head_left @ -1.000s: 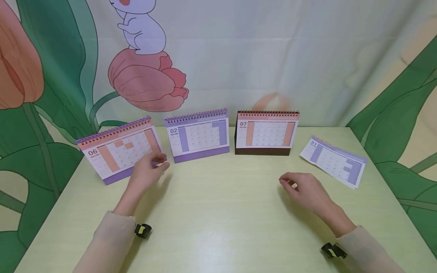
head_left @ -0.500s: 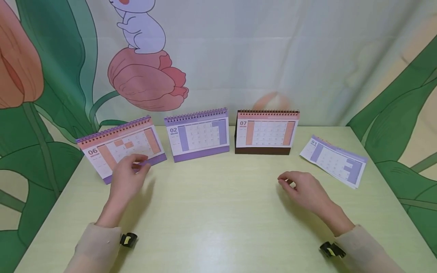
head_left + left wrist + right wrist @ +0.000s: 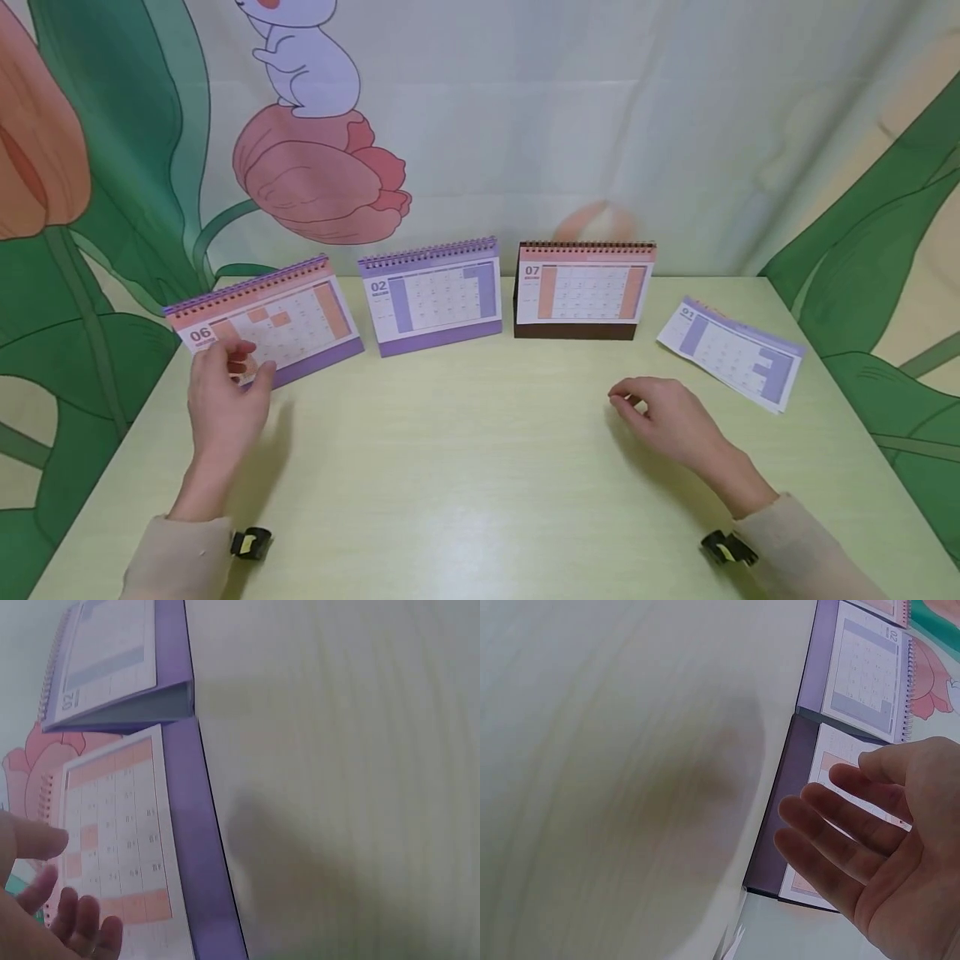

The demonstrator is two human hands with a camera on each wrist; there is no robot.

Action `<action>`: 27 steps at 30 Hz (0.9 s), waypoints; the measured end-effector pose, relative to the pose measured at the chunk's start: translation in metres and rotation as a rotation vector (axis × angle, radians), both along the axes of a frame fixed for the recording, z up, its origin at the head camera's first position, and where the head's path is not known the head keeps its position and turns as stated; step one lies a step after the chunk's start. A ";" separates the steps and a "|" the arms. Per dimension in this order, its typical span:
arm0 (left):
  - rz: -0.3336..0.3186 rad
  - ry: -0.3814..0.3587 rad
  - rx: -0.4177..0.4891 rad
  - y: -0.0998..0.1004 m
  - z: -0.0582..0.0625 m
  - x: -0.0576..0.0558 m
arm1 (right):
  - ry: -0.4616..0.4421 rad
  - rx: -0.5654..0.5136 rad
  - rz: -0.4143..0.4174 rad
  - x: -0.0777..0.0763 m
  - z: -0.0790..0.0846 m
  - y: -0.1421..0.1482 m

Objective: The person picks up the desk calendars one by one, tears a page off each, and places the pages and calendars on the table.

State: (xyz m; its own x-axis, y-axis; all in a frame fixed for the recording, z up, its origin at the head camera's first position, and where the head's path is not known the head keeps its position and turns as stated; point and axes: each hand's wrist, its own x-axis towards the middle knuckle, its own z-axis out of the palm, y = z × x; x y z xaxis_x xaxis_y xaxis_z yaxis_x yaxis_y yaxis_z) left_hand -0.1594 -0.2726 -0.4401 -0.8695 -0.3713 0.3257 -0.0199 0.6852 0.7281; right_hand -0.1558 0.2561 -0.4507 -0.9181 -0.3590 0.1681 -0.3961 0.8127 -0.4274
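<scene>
In front of the desk calendar showing 06 (image 3: 303,321), at the table's left, my left hand (image 3: 228,400) hovers with loosely bent fingers and nothing in them. Its fingers overlap the calendar's lower left part in the head view. The left wrist view shows thumb and fingers (image 3: 86,919) spread apart over the calendar page. My right hand (image 3: 671,421) is held over the right half of the table, fingers relaxed. Its palm (image 3: 915,892) is bare in the right wrist view. Nearest to it are the brown-based calendar showing 07 (image 3: 585,292) and the loose 01 calendar sheets (image 3: 735,354).
A purple calendar showing 02 (image 3: 435,296) stands between the 06 and 07 calendars, along the back of the pale table (image 3: 465,467). A curtain (image 3: 480,125) printed with tulips and a white animal hangs behind the table.
My left hand has moved left and a little toward me across the front of the 06 calendar, its fingers opening wider. The right hand has barely shifted. The calendars stay in place.
</scene>
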 end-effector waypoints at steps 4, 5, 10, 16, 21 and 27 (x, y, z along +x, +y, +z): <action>0.128 0.070 0.082 -0.008 0.000 0.001 | -0.011 0.001 -0.004 0.000 0.001 -0.001; 0.152 0.080 0.111 -0.010 -0.001 0.001 | -0.013 0.001 -0.003 0.000 0.001 -0.001; 0.247 0.056 0.291 -0.022 -0.004 0.002 | -0.017 0.000 0.001 0.000 0.001 -0.003; 0.275 -0.081 0.411 -0.036 -0.006 0.003 | -0.030 0.003 -0.002 0.001 0.000 -0.003; 0.176 -0.255 0.417 -0.046 -0.010 -0.001 | -0.027 -0.003 0.009 0.001 0.000 -0.002; 0.042 -0.367 0.389 -0.057 -0.018 -0.005 | -0.040 0.002 0.012 0.000 -0.002 -0.003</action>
State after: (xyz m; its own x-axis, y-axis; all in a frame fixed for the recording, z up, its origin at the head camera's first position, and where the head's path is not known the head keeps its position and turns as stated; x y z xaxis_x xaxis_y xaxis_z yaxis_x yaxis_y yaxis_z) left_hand -0.1641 -0.3294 -0.4585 -0.8823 -0.4406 -0.1655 -0.3422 0.3591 0.8683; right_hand -0.1557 0.2532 -0.4524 -0.9196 -0.3705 0.1309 -0.3887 0.8087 -0.4415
